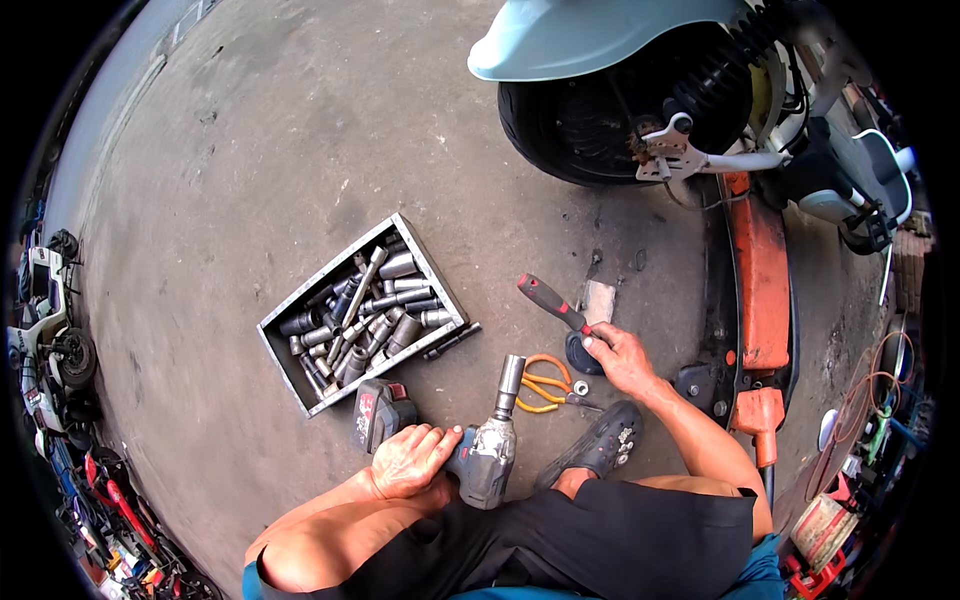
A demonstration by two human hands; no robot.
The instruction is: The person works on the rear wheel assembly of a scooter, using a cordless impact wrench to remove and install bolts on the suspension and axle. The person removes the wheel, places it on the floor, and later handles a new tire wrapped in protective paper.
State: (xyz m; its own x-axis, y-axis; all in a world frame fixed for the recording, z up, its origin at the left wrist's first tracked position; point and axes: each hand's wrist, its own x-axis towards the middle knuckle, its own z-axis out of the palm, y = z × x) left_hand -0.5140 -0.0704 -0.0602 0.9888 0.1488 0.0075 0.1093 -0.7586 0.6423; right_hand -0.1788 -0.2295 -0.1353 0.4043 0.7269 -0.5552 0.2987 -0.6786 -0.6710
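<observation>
My left hand (408,462) is closed round the handle of a cordless impact wrench (492,455), which rests by my lap. A long steel socket (510,378) is fitted on its nose, and its battery (382,415) sticks out beyond my fingers. In my right hand (622,358) is a screwdriver (548,298) with a red and black handle, which points up and left; its shaft is hidden. Below that hand lie a dark round cap-like piece (583,354), orange-handled pliers (540,384) and a small metal ring (581,387). A pale block (599,302) is just beyond.
A metal tray (432,262) full of sockets stands left of centre, with a dark bar (453,341) beside it. A light-blue scooter (600,40) with its wheel (590,130) is at the upper right. An orange jack (760,280) stretches along my right. My shoe (600,445) is near the pliers.
</observation>
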